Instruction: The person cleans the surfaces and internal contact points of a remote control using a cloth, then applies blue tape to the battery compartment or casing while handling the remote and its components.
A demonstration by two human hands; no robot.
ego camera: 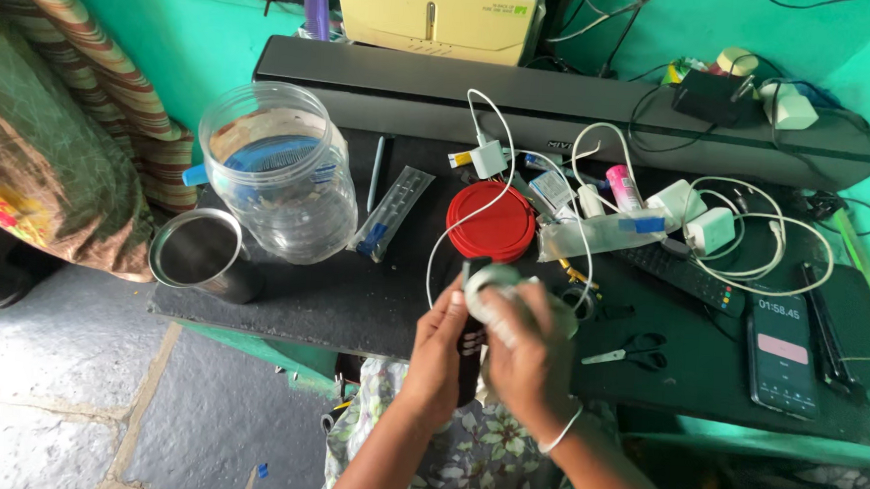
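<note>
At the far left hangs a striped brown and red cloth against the green wall. Just right of it, at the near left edge of the dark slab tabletop, stands a round steel cup, touching the clear ribbed plastic jar behind it. Right of the jar lies a clear flat packet with a blue piece, then a round red plastic lid lying flat. A thin white cable loops from a white plug down past the lid toward the hands. At the near edge in the middle, the left hand is curled around a dark upright cylinder, fingers closed on it. Pressed against it, the right hand grips a roll of white tape at the cylinder's top, fingers wrapped over the roll. Right of the hands lie small black-handled scissors, and further right a black phone with a lit screen. A long grey bar-shaped speaker runs along the far edge.
</note>
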